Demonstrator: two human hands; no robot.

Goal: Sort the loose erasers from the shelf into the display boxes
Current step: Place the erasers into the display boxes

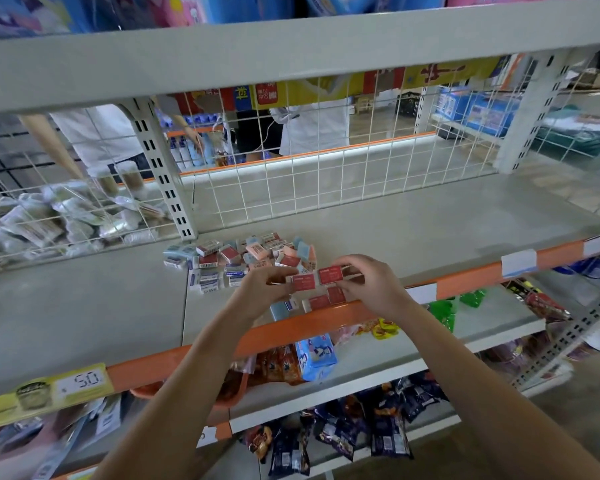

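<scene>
A heap of loose erasers (243,258) in red, blue, pink and white sleeves lies on the grey shelf (413,233). My left hand (262,289) pinches a red-sleeved eraser (304,282) just above the shelf's front edge. My right hand (368,285) pinches a second red-sleeved eraser (330,274) beside the first. Two more red erasers (328,299) and a pale blue one (280,310) lie below my fingers, near the orange shelf lip (326,320). No display box is in view.
A white wire grid (326,181) closes the shelf's back, and people stand behind it. A wire basket of wrapped packets (49,220) sits at the left. Lower shelves hold snack bags (312,358). The upper shelf (291,53) hangs overhead. Bare shelf surface extends to the right.
</scene>
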